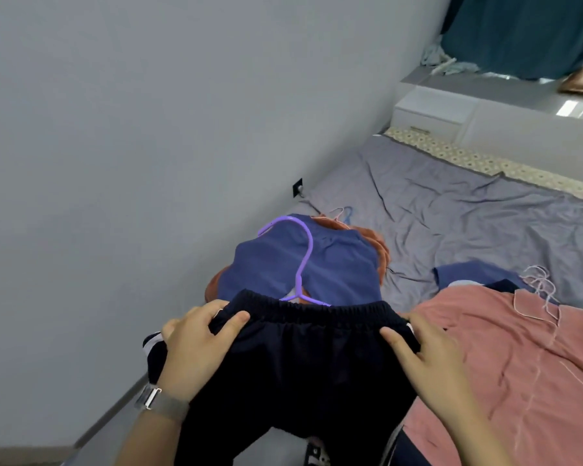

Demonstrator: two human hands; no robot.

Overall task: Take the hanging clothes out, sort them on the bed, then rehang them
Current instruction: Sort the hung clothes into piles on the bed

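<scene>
Both the left hand and right hand have fingers clamped on the dark trousers' gathered elastic waistband.

Left hand and right hand reach forward, palms down, fingers curled, thumbs pointing inward.

Head view looks steeply down, close over the bed, seemingly tilted.

We see a bare grey wall, a black wall socket (low, beside the mattress), teal curtains, and a white ledge.
</scene>
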